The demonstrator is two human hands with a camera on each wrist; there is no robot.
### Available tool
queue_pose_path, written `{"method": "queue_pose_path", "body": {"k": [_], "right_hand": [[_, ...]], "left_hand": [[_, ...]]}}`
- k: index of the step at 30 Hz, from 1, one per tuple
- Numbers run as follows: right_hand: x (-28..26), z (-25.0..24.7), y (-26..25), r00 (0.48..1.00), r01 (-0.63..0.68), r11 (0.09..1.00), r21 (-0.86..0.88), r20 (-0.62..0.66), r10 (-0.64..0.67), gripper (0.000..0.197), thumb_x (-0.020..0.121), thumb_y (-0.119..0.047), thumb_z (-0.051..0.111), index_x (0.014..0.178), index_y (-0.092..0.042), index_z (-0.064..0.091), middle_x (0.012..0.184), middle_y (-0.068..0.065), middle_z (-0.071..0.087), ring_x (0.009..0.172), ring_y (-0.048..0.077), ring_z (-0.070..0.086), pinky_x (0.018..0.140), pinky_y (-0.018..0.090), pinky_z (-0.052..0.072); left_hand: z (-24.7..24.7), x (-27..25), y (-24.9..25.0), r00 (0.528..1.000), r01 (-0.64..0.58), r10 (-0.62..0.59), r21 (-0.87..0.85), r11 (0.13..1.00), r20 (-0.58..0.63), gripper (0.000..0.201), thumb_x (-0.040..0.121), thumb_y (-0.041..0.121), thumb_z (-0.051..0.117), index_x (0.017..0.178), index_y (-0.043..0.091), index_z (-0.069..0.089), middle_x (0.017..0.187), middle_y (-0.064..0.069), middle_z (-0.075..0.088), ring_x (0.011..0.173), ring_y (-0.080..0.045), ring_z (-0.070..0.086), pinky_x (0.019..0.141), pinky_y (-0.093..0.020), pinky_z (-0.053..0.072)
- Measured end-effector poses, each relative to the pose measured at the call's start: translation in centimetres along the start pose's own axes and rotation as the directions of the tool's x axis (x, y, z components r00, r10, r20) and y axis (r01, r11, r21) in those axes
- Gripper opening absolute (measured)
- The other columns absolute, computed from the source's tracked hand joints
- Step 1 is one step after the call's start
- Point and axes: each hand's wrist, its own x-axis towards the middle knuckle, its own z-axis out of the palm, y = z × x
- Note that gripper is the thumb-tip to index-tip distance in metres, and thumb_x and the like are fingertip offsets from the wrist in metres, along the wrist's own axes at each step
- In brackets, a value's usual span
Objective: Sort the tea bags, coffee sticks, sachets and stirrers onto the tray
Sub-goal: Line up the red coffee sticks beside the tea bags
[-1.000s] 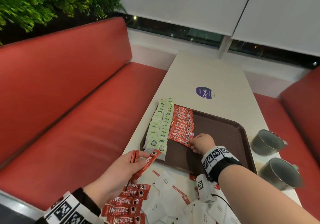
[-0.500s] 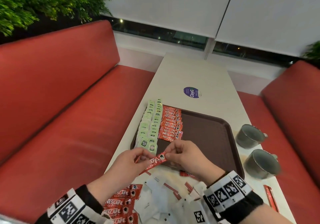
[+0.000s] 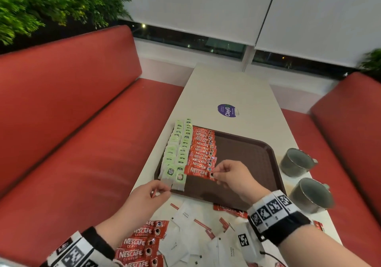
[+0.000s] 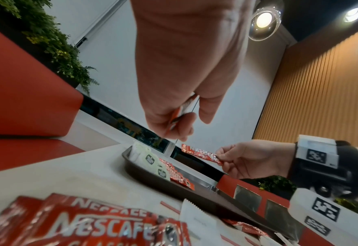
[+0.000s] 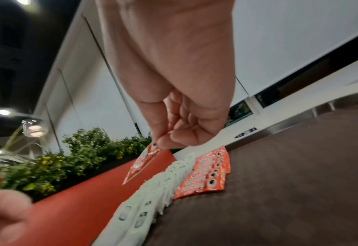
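Note:
A brown tray (image 3: 243, 155) lies on the white table (image 3: 231, 89). Two rows of green tea bags (image 3: 177, 149) fill its left edge, with a row of red Nescafe coffee sticks (image 3: 203, 149) beside them. My right hand (image 3: 218, 173) pinches one red coffee stick (image 3: 198, 170) by its end, just above the near end of that row; the same stick (image 5: 142, 164) shows in the right wrist view. My left hand (image 3: 158, 191) hovers at the tray's near left corner and holds a red coffee stick (image 4: 180, 114) between curled fingers.
Loose red coffee sticks (image 3: 140, 244), white sugar sachets (image 3: 183, 219) and thin red-striped stirrers (image 3: 203, 224) lie on the table in front of the tray. Two grey metal cups (image 3: 296, 161) stand right of the tray. Red benches (image 3: 72, 143) flank the table.
My right hand took a coffee stick from the left hand and carried it forward over the tray to the near end of the red row. The left hand stayed near the tray's corner.

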Motion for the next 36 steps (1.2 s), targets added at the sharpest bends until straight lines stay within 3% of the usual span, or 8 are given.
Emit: {"method": "queue_pose_path", "body": {"k": [5,11,17,20,23,28,32,36], "right_hand": [[4.8,1.2,1.2,0.980,-0.184,0.982,0.049,-0.068,0.187,0.014,0.089,-0.001,0.060,0.079,-0.010,0.058,0.072,0.005,0.061,0.058,0.011,0.055,0.053,0.021,0.046],[8.3,1.9,2.0,0.942,-0.336,0.937,-0.093,-0.042,0.334,0.005,0.094,-0.008,0.055,0.092,-0.012,0.055,0.074,0.004,0.057,0.061,0.012,0.053,0.055,0.022,0.046],[9.8,2.1,2.9,0.964,-0.262,0.937,-0.229,-0.029,0.263,0.021,0.086,-0.007,0.060,0.072,-0.020,0.050,0.075,0.001,0.055,0.066,0.013,0.054,0.065,0.026,0.051],[10.3,2.4,2.9,0.973,-0.229,0.934,-0.275,-0.050,0.224,0.010,0.087,-0.009,0.058,0.092,-0.018,0.058,0.091,0.006,0.058,0.082,0.018,0.056,0.083,0.033,0.055],[10.8,2.4,3.0,0.976,-0.218,0.921,-0.324,-0.065,0.208,0.028,0.087,-0.010,0.057,0.114,-0.007,0.065,0.101,0.010,0.063,0.087,0.021,0.057,0.088,0.034,0.052],[10.4,2.5,2.5,0.972,-0.232,0.899,-0.373,-0.116,0.203,0.030,0.086,-0.014,0.060,0.115,-0.006,0.064,0.116,0.014,0.065,0.108,0.028,0.061,0.090,0.033,0.051],[6.9,2.7,-0.1,0.969,-0.115,0.975,-0.190,-0.236,0.068,0.017,0.086,-0.019,0.065,0.102,-0.014,0.061,0.105,0.005,0.065,0.087,0.016,0.061,0.073,0.028,0.051],[0.2,3.4,-4.2,0.967,0.252,0.967,-0.030,0.032,-0.251,0.024,0.080,-0.026,0.075,0.102,-0.024,0.065,0.097,-0.011,0.063,0.087,0.005,0.059,0.073,0.018,0.044]], "left_hand": [[-0.5,-0.3,-0.9,0.998,0.052,-0.053,0.020,0.998,0.022,0.007,0.090,0.027,0.061,0.092,0.030,0.067,0.089,0.010,0.063,0.070,-0.008,0.051,0.061,-0.020,0.040],[-1.4,-0.5,-1.6,0.997,0.079,-0.079,0.001,0.997,-0.011,0.008,0.090,0.024,0.061,0.093,0.029,0.067,0.091,0.010,0.062,0.072,-0.004,0.053,0.063,-0.017,0.039],[-1.9,-0.6,-1.7,0.994,0.111,-0.111,-0.023,0.994,-0.013,0.008,0.090,0.025,0.061,0.093,0.030,0.067,0.091,0.010,0.061,0.075,-0.007,0.054,0.064,-0.021,0.040],[-1.8,-0.7,-1.7,0.991,0.137,-0.137,-0.091,0.986,0.001,0.009,0.091,0.022,0.060,0.095,0.027,0.066,0.089,0.005,0.061,0.072,-0.009,0.054,0.064,-0.023,0.041],[-1.7,-0.8,-1.5,0.983,0.185,-0.181,-0.142,0.972,0.042,0.015,0.091,0.011,0.056,0.098,0.020,0.065,0.096,-0.006,0.062,0.070,-0.011,0.052,0.061,-0.025,0.041],[-1.5,-0.8,-0.9,0.954,0.299,-0.278,-0.318,0.900,0.108,0.024,0.094,0.000,0.043,0.100,0.006,0.065,0.094,-0.010,0.064,0.064,-0.013,0.053,0.053,-0.023,0.040],[-1.5,-0.8,-0.3,0.939,0.327,-0.255,-0.369,0.870,0.230,0.022,0.094,0.002,0.044,0.100,0.003,0.065,0.085,-0.010,0.062,0.060,-0.017,0.050,0.052,-0.027,0.040],[-1.0,-0.6,0.5,0.919,0.322,-0.204,-0.344,0.882,0.336,0.021,0.089,-0.001,0.047,0.103,-0.001,0.063,0.076,-0.007,0.057,0.051,-0.013,0.042,0.047,-0.025,0.032]]}}
